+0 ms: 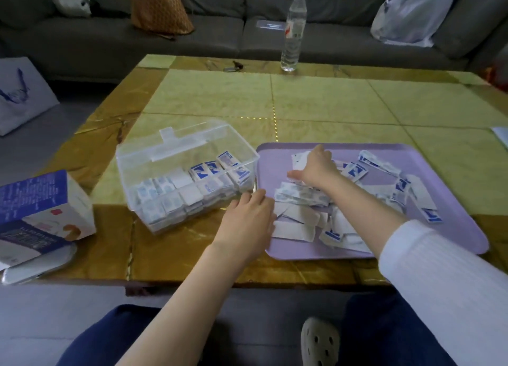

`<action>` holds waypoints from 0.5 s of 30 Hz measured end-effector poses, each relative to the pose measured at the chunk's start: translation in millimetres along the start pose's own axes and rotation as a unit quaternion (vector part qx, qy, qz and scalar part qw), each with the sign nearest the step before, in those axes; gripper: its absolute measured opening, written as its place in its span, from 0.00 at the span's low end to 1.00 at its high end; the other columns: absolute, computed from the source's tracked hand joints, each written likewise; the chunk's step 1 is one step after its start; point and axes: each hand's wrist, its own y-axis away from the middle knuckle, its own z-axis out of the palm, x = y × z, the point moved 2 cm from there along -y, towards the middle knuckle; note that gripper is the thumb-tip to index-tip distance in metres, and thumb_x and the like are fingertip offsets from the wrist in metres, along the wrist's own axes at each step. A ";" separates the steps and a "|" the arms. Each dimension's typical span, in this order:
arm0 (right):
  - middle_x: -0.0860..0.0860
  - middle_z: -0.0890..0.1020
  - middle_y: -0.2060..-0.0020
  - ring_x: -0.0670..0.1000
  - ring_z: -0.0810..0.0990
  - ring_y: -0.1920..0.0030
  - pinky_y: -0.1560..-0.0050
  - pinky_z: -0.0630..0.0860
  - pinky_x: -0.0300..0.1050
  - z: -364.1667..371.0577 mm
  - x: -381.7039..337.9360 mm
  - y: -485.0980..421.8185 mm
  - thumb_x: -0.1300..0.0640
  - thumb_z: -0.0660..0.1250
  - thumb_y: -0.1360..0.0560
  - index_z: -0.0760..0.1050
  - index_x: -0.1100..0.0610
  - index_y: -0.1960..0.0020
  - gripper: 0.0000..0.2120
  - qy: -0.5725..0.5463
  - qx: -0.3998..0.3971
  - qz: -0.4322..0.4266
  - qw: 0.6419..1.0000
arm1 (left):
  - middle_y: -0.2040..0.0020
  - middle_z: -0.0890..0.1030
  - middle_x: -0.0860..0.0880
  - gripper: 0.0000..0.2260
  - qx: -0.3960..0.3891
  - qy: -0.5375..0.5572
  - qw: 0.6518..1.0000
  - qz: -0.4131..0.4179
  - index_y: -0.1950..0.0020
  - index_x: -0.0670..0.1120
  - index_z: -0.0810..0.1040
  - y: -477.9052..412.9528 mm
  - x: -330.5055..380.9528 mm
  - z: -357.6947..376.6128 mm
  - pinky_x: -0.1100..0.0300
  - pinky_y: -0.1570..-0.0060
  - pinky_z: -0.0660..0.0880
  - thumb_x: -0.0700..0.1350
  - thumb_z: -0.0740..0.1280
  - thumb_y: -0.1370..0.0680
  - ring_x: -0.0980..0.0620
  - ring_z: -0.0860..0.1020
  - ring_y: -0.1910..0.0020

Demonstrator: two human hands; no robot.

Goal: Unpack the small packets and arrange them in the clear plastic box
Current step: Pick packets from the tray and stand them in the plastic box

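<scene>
1. Packets. We found the loose packets [302, 198] heaped on the tray [453, 178]. They were white and blue, overlapping and lying at all angles. More packets stood in rows inside the box [143, 159] and covered most of its floor. Those at its right end showed blue print.

2. Box. The box was clear, with its lid [192, 137] open and tipped back on the far side. It stood on the table [316, 102] just left of the tray, its right corner close to the tray's left rim.

3. Hands. Our right hand [316, 167] lay palm down on the heap at the tray's far left, thumb pointing left and fingers bent down onto a white packet. We could not tell whether the fingers gripped the packet or only touched it. Our left hand [248, 217] lay flat and palm down over the tray's near left rim, fingers straight and together, fingertips near the box's right corner. It held nothing.

4. Surroundings. A blue and white carton [46, 200] lay at the table's left edge, apart from the box. A bottle [294, 30] stood upright at the far edge. A grey sofa [82, 41] ran behind the table and carried an orange bag [159, 5] and a plastic bag [412, 11].
</scene>
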 end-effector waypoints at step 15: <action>0.58 0.79 0.46 0.59 0.77 0.47 0.50 0.73 0.49 -42.6 4.1 7.6 0.58 0.66 0.25 0.70 0.63 0.39 0.17 -0.122 0.112 -0.122 0.979 | 0.33 0.68 0.46 0.18 0.033 0.078 0.994 -0.068 0.29 0.47 0.61 -17.6 10.9 -5.9 0.53 0.38 0.63 0.49 0.51 0.18 0.45 0.66 0.34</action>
